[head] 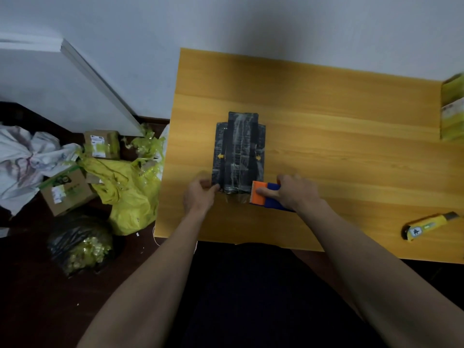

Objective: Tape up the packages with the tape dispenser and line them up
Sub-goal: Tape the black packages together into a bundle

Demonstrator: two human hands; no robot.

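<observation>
A dark package point(239, 151) with small orange arrows and a clear tape strip down its middle lies on the wooden table point(339, 126). My left hand point(199, 194) pinches its near left corner. My right hand point(295, 192) grips an orange and blue tape dispenser point(263, 195) at the package's near right corner. A stretch of clear tape runs from the dispenser's orange blade across the package's near edge.
A yellow utility knife point(426, 226) lies near the table's front right. A yellow-green box point(453, 109) stands at the right edge. On the floor to the left are cardboard boxes point(66, 194), a yellow bag point(130, 194), a black bag point(80, 244) and white wrapping point(22, 156).
</observation>
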